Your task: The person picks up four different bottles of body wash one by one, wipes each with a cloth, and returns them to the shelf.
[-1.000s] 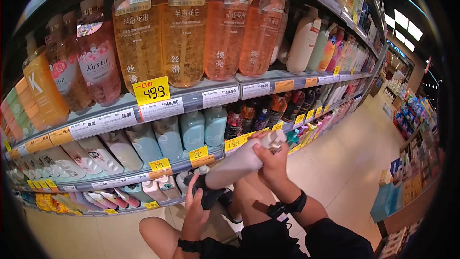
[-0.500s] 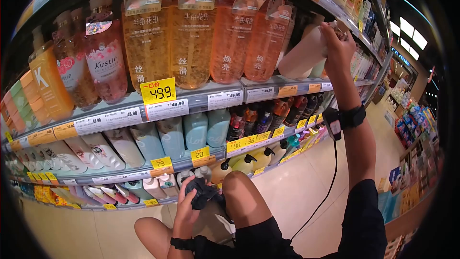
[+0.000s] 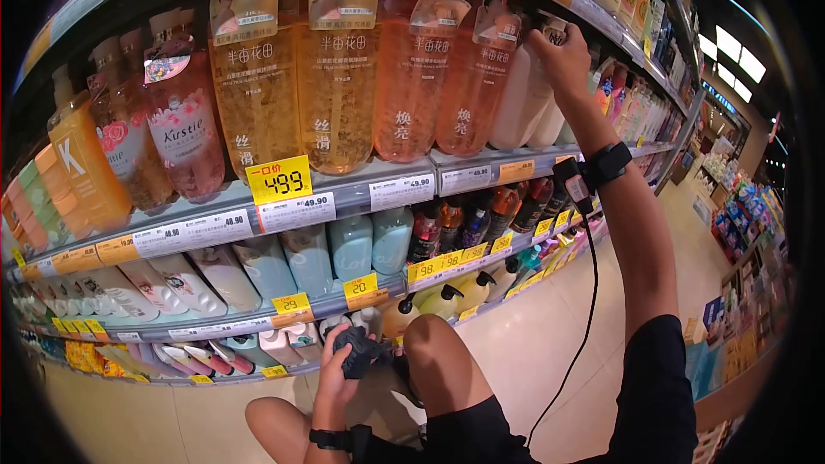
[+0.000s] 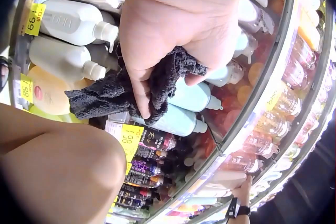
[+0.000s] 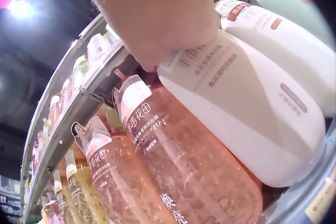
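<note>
At the far end of the upper shelf, my right hand (image 3: 563, 56) grips the top of a white pump bottle (image 3: 516, 112). The bottle (image 5: 236, 103) stands between a pink clear bottle (image 5: 191, 155) and another white bottle (image 5: 283, 40) in the right wrist view. Its pump top is hidden behind the hand (image 5: 168, 19). Low in front of the body, my left hand (image 3: 331, 374) holds a crumpled black cloth (image 3: 361, 354). Seen from the left wrist, the fingers curl around the cloth (image 4: 105, 98), and one end hangs out past them.
Orange and pink clear bottles (image 3: 339, 94) line the upper shelf behind price tags (image 3: 279, 179). Blue bottles (image 3: 348, 245) fill the shelf below. A cable (image 3: 584, 326) hangs from the right wrist camera. Beside the lower shelf are a bent knee (image 3: 438, 361) and the tiled floor (image 3: 550, 318).
The right hand has carried the white bottle from above the lap up to the upper shelf, then left against the pink bottles, more upright. The left hand keeps the cloth low.
</note>
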The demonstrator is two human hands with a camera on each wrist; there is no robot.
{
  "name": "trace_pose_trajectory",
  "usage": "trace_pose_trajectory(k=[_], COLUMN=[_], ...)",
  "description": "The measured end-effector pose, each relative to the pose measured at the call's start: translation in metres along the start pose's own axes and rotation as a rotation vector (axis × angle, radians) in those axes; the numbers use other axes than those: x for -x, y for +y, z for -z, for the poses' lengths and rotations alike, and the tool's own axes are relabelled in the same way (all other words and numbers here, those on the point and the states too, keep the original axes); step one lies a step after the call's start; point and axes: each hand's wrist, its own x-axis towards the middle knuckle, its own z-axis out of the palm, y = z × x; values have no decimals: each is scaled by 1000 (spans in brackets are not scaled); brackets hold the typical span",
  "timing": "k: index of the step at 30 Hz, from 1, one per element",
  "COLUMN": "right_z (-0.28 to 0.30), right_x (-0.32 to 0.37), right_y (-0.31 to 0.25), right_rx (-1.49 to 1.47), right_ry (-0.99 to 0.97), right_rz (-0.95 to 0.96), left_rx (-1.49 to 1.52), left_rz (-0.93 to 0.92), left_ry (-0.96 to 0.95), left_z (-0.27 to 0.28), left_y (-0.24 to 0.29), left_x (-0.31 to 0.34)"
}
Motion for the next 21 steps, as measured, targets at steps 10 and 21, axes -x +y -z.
trace_pose_trajectory(k=[10, 21], right_z=[-16, -8], right_x=[-14, -3], right_y=[11, 29], right_rx=[255, 15], right_ry=[9, 231], right_rz=[98, 243], left_rx=[12, 9], left_rz=[9, -7], left_ry=[-32, -22], left_z=[-2, -5], left_y=[1, 1], left_x=[0, 0])
